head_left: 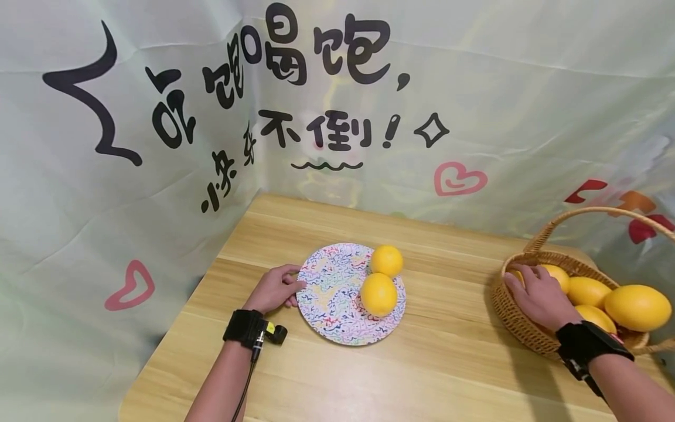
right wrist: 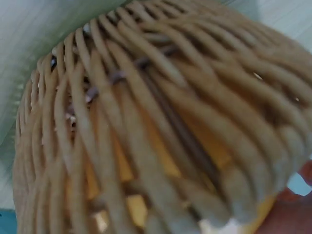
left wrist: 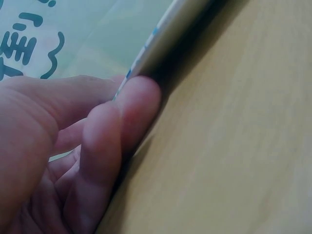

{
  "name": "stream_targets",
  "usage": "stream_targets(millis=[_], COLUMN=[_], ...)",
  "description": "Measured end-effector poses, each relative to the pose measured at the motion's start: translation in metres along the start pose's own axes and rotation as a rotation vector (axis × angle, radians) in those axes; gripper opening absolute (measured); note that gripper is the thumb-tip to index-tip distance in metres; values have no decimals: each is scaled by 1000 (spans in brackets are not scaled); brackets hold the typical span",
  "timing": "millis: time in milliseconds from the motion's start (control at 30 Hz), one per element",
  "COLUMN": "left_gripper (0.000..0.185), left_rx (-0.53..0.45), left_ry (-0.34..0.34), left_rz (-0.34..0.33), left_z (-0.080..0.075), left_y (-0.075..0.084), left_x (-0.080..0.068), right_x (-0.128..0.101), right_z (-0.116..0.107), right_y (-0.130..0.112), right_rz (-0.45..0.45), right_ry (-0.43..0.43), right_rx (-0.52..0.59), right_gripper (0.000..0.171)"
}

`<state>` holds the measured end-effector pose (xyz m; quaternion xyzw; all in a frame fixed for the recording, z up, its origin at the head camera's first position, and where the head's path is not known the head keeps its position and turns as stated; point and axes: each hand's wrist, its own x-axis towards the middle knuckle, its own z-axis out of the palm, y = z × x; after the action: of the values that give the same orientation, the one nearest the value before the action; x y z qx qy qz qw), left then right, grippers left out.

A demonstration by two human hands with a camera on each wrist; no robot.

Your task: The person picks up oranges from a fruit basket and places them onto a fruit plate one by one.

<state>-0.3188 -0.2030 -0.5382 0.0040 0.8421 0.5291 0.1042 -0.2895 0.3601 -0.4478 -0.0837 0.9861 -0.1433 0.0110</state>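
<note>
On the table lies a round plate [head_left: 327, 319] with a colourful squiggle pattern. Two round yellow-orange fruits, one nearer [head_left: 378, 295] and one farther [head_left: 387, 260], sit on its right half. My left hand [head_left: 273, 288] pinches the plate's left edge, thumb above and fingertips [left wrist: 141, 97] beneath the rim. At the right, my right hand [head_left: 540, 296] reaches into a wicker basket [head_left: 519, 325], its fingers bent over a yellow fruit [head_left: 515, 275] by the left rim. That fruit is mostly hidden under the hand. The basket's woven side [right wrist: 146, 97] fills most of the right wrist view.
Several more yellow fruits, such as a large oval one [head_left: 638, 308], fill the basket. Its handle [head_left: 612, 211] arches over the top. A pale printed cloth [head_left: 474, 117] stands behind and left of the wooden table [head_left: 437, 363]. A cable [head_left: 248, 378] runs along the left forearm.
</note>
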Motion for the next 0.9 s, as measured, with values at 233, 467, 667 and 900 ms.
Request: stream_targets(millis=[233, 467, 667, 900], left_gripper=[54, 55, 55, 54], left_rx=[-4, -8, -5, 5], left_ry=[5, 3, 6, 10], left_rz=[-10, -2, -6, -7], left_z=[0, 1, 1, 1], left_y=[-1, 1, 1, -1], left_x=[0, -1, -1, 1], right_x=[3, 7, 8, 8], right_z=[-8, -2, 7, 14], right_y=[13, 20, 22, 24], right_rz=[-42, -81, -28, -10], right_ry=[-66, -54, -53, -4], right_rx=[-100, -148, -199, -235], right_gripper=[55, 69, 61, 59])
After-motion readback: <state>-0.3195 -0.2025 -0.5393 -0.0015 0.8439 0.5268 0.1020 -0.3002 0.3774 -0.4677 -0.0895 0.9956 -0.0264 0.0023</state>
